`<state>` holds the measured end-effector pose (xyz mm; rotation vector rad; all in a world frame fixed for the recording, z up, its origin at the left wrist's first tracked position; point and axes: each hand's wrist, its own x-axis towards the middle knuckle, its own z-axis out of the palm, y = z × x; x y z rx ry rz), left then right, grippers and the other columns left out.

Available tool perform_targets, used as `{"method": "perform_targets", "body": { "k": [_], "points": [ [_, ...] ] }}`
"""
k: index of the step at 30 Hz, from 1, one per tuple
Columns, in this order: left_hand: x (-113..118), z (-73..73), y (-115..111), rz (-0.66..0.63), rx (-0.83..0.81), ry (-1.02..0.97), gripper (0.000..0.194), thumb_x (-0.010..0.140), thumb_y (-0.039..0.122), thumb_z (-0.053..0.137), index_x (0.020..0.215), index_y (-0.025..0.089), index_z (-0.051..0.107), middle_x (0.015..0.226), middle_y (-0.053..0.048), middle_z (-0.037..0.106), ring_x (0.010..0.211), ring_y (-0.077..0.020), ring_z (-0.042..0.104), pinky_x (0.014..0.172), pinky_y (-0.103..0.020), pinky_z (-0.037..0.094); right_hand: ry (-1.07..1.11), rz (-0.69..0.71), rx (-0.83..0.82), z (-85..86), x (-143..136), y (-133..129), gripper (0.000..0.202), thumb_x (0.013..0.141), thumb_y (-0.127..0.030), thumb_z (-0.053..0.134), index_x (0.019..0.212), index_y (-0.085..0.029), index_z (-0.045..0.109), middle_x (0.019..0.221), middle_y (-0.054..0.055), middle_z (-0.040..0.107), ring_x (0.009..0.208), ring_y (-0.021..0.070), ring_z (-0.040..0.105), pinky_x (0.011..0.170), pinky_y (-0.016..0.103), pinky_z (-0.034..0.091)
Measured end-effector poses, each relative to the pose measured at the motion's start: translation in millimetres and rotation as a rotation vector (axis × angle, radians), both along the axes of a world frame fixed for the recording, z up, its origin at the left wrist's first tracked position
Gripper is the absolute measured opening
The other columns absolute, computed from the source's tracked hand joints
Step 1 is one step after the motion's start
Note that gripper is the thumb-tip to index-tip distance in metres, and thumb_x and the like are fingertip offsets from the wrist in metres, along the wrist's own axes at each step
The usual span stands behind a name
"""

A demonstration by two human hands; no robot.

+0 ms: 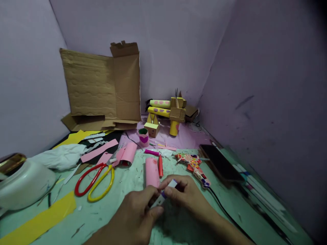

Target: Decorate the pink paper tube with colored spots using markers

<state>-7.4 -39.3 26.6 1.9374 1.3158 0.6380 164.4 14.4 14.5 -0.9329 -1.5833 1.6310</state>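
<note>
Fingers of both bare hands close on one small white piece with purple markings [158,201], held at a slant low in the centre of the view. On the left hand [139,211], thumb and fingers pinch its lower end; on the right hand [186,194], thumb and fingers pinch it nearer the upper end. The piece is above the green table [127,180], and its details are partly hidden by the hands.

Just beyond them lies a pink paper tube [151,170], with a red pen-like stick [160,166] beside it and a magenta one [152,152] farther back. Toward the left are scissors with one red and one yellow handle [112,177], paper scraps [102,149], a yellow strip [42,219] and a rounded white container [28,185]. Toward the right are a brightly patterned glue gun [192,163] with a black cord [226,207], and a dark phone [221,163]. At the back, a small pink cup with a purple heart [143,139] stands near spotted yellow tubes joined to cardboard [159,111]; a large opened carton [92,85] leans upright at the left
</note>
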Motion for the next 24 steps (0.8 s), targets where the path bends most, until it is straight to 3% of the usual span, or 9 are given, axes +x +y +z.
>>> {"method": "perform_targets", "body": {
  "k": [2, 4, 6, 7, 9, 14, 17, 22, 24],
  "points": [
    [-7, -0.5, 7, 0.082, 0.031, 0.013, 0.024, 0.086, 0.033, 0.043, 0.071, 0.02, 0.057, 0.057, 0.002, 0.055, 0.053, -0.0136, 0.05, 0.052, -0.024, 0.035, -0.001, -0.113, 0.106, 1.5, 5, 7, 0.049, 0.078, -0.064, 0.054, 0.063, -0.018, 0.059, 0.054, -0.002, 0.05, 0.05, 0.0115, 0.047, 0.05, 0.024, 0.038],
    [-20, 5.8, 20, 0.305, 0.103, 0.07, 0.035, 0.087, 0.038, 0.039, 0.062, 0.02, 0.056, 0.055, 0.001, 0.056, 0.054, -0.0146, 0.052, 0.053, -0.025, 0.036, -0.136, -0.283, 0.242, 6.7, 11, 21, 0.056, 0.088, -0.063, 0.033, 0.06, -0.019, 0.053, 0.06, 0.001, 0.053, 0.056, 0.0142, 0.052, 0.055, 0.026, 0.041],
    [-37, 16.2, 33, 0.566, 0.126, 0.194, 0.027, 0.083, 0.039, 0.045, 0.073, 0.022, 0.063, 0.065, -0.001, 0.064, 0.063, -0.0181, 0.059, 0.058, -0.027, 0.039, -0.557, -0.347, 0.283, 13.4, 13, 41, 0.052, 0.093, -0.055, 0.027, 0.068, -0.018, 0.055, 0.064, 0.003, 0.057, 0.056, 0.0154, 0.053, 0.05, 0.025, 0.038],
    [-47, 21.8, 39, 0.645, 0.101, 0.277, 0.024, 0.082, 0.038, 0.047, 0.078, 0.023, 0.066, 0.072, -0.002, 0.068, 0.07, -0.0204, 0.061, 0.061, -0.028, 0.04, -0.824, -0.323, 0.376, 15.9, 11, 50, 0.049, 0.094, -0.048, 0.027, 0.07, -0.017, 0.056, 0.063, 0.003, 0.058, 0.057, 0.0156, 0.054, 0.051, 0.025, 0.035],
    [-68, 32.4, 47, 0.798, 0.102, 0.435, 0.024, 0.079, 0.037, 0.048, 0.078, 0.024, 0.068, 0.079, -0.004, 0.071, 0.077, -0.0248, 0.063, 0.063, -0.031, 0.04, -0.981, -0.247, 0.417, 16.8, 5, 67, 0.032, 0.086, -0.037, 0.049, 0.065, -0.016, 0.059, 0.062, 0.005, 0.061, 0.058, 0.0171, 0.054, 0.051, 0.026, 0.03],
    [-117, 48.6, 44, 1.13, 0.222, 0.278, 0.026, 0.077, 0.038, 0.05, 0.083, 0.018, 0.066, 0.075, -0.004, 0.069, 0.072, -0.0225, 0.062, 0.065, -0.03, 0.044, -1.115, -0.114, 0.413, 4.8, -22, 84, 0.027, 0.078, -0.034, 0.059, 0.061, -0.014, 0.067, 0.063, 0.012, 0.067, 0.059, 0.0205, 0.058, 0.049, 0.028, 0.025],
    [-134, 54.2, 36, 1.16, 0.244, 0.262, 0.028, 0.078, 0.037, 0.048, 0.085, 0.015, 0.065, 0.072, -0.003, 0.066, 0.066, -0.0191, 0.058, 0.062, -0.029, 0.043, -1.166, -0.085, 0.384, 2.5, -30, 86, 0.028, 0.076, -0.034, 0.057, 0.061, -0.014, 0.069, 0.06, 0.012, 0.067, 0.056, 0.0209, 0.058, 0.048, 0.028, 0.027],
    [-148, 56.5, 20, 0.855, -0.061, 0.488, 0.022, 0.07, 0.036, 0.055, 0.059, 0.018, 0.062, 0.055, -0.001, 0.059, 0.056, -0.0173, 0.052, 0.053, -0.028, 0.035, -1.186, -0.02, 0.315, 8.4, -22, 85, 0.037, 0.074, -0.032, 0.051, 0.04, -0.018, 0.057, 0.042, 0.007, 0.056, 0.043, 0.0182, 0.053, 0.045, 0.028, 0.03],
    [-155, 53.8, 9, 0.79, -0.14, 0.569, 0.02, 0.067, 0.035, 0.058, 0.054, 0.02, 0.059, 0.052, 0.0, 0.057, 0.054, -0.0174, 0.051, 0.052, -0.028, 0.033, -1.097, -0.099, 0.328, 12.9, -10, 81, 0.032, 0.071, -0.033, 0.052, 0.043, -0.02, 0.055, 0.042, 0.004, 0.055, 0.043, 0.0166, 0.051, 0.045, 0.027, 0.029]
  ]
}}
